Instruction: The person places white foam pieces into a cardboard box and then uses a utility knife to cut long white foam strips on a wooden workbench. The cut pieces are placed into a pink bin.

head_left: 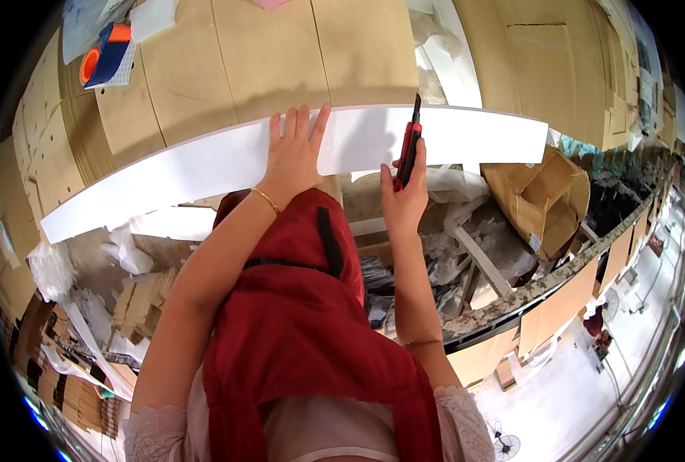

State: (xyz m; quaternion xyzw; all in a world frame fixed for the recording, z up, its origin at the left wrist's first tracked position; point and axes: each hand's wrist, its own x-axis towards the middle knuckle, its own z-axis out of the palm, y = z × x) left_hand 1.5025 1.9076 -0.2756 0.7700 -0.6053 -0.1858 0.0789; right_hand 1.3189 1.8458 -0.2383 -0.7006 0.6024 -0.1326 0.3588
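Note:
A long white board [204, 169] stretches across in front of me, its edges bent by the lens. My left hand [295, 154] lies flat on it near the middle, fingers spread toward the far edge. To its right, my right hand [406, 199] grips a red and black utility knife [409, 146]. The knife points away from me, and its dark blade sticks up past the board's far edge in the picture. Whether the blade touches anything cannot be told.
Brown cardboard [265, 54] covers the surface beyond the board. A blue tape dispenser with orange parts [110, 58] sits at the far left. An opened cardboard box [543, 196] lies at the right, beside crumpled clear plastic [504, 242]. More plastic wrap [130, 250] is at the left.

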